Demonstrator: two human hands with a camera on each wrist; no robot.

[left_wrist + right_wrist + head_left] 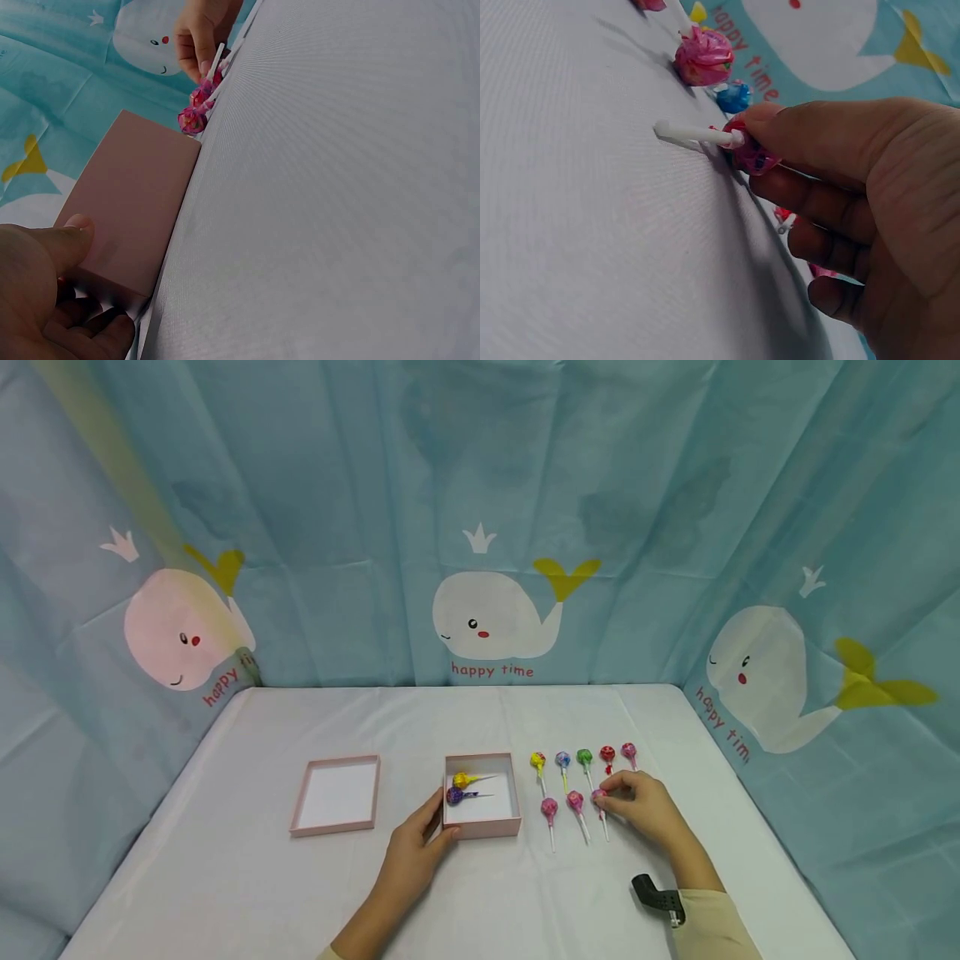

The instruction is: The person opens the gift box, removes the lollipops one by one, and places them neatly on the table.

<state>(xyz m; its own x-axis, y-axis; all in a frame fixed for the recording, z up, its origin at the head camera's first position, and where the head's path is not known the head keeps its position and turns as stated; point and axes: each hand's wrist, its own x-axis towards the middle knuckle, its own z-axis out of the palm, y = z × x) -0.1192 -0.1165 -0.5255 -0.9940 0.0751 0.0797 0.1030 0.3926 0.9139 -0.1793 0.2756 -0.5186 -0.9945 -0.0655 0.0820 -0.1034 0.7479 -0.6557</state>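
My left hand point(411, 852) holds the near left corner of a pink open box point(487, 830), the thumb on its front wall and the fingers along its left side. Inside lie a yellow lollipop point(462, 781) and a purple lollipop point(456, 795). To the right of the box, my right hand point(647, 810) pinches the wrapped head of a pink lollipop point(754, 154) between thumb and fingers. Its white stick point(694, 135) points toward the near side, low over the cloth. Two more pink lollipops, one in the middle point(575, 801) and one nearer the box point(549, 808), lie beside it.
Behind the pink ones runs a row of several lollipops, among them yellow point(537, 760), blue point(563, 760), green point(584, 757) and red point(607, 752). A shallow pink lid point(337, 795) lies left of the box. Whale-print curtains enclose the white table point(225, 877). A black device point(654, 893) sits at the right cuff.
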